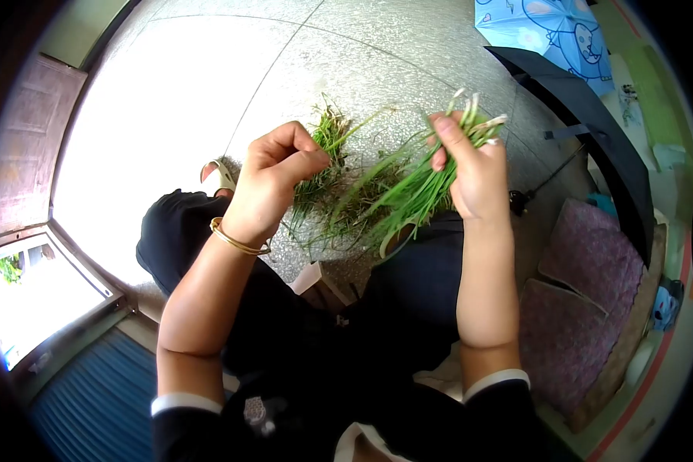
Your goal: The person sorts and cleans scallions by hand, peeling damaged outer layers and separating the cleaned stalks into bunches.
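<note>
In the head view, my right hand (476, 165) is wrapped around a bunch of thin spring onions (420, 189). Their white ends point up past my fingers, and the long green leaves hang down to the left. My left hand (281, 165) is closed in a pinch, with a thin yellowish-green stalk (358, 128) extending from its fingertips toward the upper right. Below and between both hands, a loose heap of green leaves and trimmings (316, 202) lies on the floor. The leaf tips in my right hand partly cover this heap.
Speckled floor tiles (362, 46) spread ahead. At the right are an open black umbrella (585, 108), a blue patterned umbrella (547, 35) and purple mats (577, 300). A wooden door (35, 146) stands at the left. My knees frame the heap from below.
</note>
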The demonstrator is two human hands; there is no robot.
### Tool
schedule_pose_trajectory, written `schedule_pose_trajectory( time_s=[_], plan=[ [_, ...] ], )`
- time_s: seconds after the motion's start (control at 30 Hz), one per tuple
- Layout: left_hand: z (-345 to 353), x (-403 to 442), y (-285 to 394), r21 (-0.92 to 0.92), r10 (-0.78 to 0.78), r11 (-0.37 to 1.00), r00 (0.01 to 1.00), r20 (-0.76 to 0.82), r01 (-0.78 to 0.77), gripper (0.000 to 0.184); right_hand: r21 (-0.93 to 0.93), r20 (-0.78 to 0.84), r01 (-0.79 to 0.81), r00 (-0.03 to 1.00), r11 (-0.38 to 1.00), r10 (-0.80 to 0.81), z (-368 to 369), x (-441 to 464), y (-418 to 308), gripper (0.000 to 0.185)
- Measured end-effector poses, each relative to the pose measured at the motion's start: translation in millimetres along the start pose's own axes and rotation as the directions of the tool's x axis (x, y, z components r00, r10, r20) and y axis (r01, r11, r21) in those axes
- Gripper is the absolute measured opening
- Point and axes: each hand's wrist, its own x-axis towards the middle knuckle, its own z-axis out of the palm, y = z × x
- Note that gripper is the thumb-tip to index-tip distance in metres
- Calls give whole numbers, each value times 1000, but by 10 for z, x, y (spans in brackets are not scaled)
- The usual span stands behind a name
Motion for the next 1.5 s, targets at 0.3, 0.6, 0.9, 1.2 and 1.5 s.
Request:
schedule_pose_trajectory(
  time_s=[0.3, 0.6, 0.9, 1.2, 1.5],
  plan=[
    [93, -21, -20, 455, -158, 885, 983, 97, 97, 8, 297, -46, -31, 998, 954, 47, -216, 64, -101, 22],
    [136, -11, -133, 627, -72, 775, 976, 204, -74, 17, 476, 21, -50, 999, 878, 45, -317, 112, -60, 19],
    [61, 17, -104, 533, -6, 845, 999, -53, 34, 15, 768, 2, 61, 995, 637, -97, -335, 145, -85, 6],
    [144, -32, -32, 510, 23, 860, 997, -74, 18, 19, 861, -9, 53, 996, 506, -89, -408, 155, -73, 5],
    [532, -217, -77, 383, 152, 873, 916, 372, -300, 14, 752, -120, 179, 984, 635, -136, -296, 173, -28, 8]
  ],
)
